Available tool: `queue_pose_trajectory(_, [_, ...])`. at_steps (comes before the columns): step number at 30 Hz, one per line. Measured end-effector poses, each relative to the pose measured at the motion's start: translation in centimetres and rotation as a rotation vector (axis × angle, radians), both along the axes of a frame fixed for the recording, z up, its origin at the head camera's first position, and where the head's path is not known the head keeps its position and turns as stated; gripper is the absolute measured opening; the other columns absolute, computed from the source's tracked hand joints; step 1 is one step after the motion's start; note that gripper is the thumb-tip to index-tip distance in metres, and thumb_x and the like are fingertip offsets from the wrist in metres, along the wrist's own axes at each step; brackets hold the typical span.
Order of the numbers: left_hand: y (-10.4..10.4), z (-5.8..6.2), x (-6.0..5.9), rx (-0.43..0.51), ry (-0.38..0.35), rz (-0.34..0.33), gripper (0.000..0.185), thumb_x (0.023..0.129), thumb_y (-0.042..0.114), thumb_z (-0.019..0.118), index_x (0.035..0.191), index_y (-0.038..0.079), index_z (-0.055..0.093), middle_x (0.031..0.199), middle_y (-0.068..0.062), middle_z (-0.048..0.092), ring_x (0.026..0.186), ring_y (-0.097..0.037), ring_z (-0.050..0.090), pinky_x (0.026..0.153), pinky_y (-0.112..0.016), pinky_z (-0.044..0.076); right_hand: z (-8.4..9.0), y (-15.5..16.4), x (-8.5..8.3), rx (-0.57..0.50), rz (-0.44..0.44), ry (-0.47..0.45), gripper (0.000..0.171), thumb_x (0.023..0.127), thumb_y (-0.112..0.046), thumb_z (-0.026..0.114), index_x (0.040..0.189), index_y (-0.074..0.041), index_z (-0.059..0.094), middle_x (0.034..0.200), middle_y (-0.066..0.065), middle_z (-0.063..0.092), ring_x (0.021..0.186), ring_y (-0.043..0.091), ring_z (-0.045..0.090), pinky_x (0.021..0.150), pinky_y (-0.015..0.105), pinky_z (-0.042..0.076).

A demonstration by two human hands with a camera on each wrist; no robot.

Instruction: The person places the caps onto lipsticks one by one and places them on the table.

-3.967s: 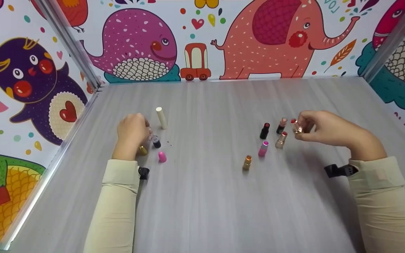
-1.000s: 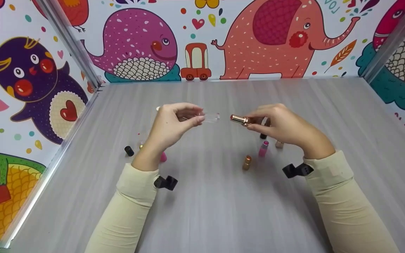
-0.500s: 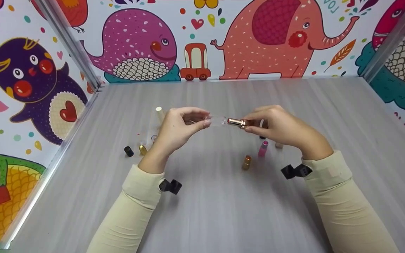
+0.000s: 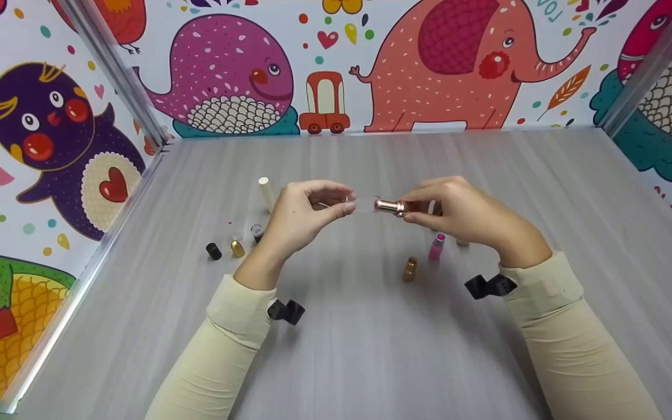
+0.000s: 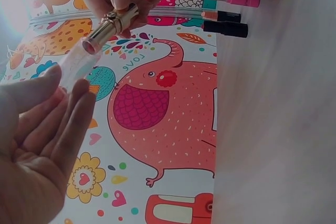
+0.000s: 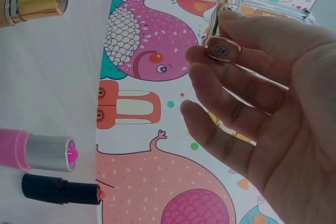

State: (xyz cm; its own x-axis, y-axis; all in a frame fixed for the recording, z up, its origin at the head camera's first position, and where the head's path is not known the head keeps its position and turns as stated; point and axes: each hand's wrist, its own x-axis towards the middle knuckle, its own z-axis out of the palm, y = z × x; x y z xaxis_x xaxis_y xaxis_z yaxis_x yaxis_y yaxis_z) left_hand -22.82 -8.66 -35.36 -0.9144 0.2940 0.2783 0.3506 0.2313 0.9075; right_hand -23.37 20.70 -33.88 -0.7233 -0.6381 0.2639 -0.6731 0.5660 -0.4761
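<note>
My left hand point(image 4: 304, 213) pinches a clear cap point(image 4: 364, 204), right hand point(image 4: 458, 213) grips a rose-gold lipstick point(image 4: 389, 206); grey tabletop point(image 4: 371, 350) open toward 6 o'clock, cartoon wall point(image 4: 371, 64) at 12.

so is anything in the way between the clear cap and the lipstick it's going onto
Nothing visible. The clear cap in the left hand meets the rose-gold lipstick held by the right hand, in mid-air above the table.
</note>
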Motion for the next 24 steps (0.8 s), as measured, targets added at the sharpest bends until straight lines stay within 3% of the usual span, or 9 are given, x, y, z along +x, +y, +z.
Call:
queue_pose_trajectory(8, [0.31,-0.10,0.24,-0.019,0.008,-0.026,0.022,0.094,0.011,0.084,0.114,0.003,0.080,0.107,-0.006,0.081,0.092,-0.018,0.078,0.084,-0.031,0.063,0.09,-0.44,0.26,-0.017,-0.014,0.008,0.024,0.094,-0.013,0.084,0.118,-0.013,0.082,0.097,-0.004,0.074,0.075,0.012,0.063,0.068,0.026,0.060])
queue_pose_trajectory(15, [0.56,-0.14,0.34,-0.032,0.000,-0.031,0.026,0.093,0.012,0.085,0.115,0.000,0.078,0.105,-0.006,0.081,0.092,-0.018,0.077,0.084,-0.031,0.063,-0.11,-0.78,0.18,-0.127,-0.021,0.055,0.025,0.090,-0.011,0.087,0.115,-0.010,0.082,0.095,-0.003,0.079,0.078,0.010,0.069,0.067,0.029,0.062])
queue_pose_trajectory(24, [0.63,-0.06,0.49,-0.025,0.002,-0.039,0.025,0.093,0.012,0.085,0.115,0.003,0.078,0.105,-0.006,0.080,0.093,-0.019,0.077,0.085,-0.032,0.063,-0.20,-0.96,0.19,-0.230,-0.009,0.013,0.024,0.090,-0.011,0.088,0.114,-0.012,0.084,0.096,-0.006,0.078,0.079,0.011,0.070,0.067,0.029,0.063])
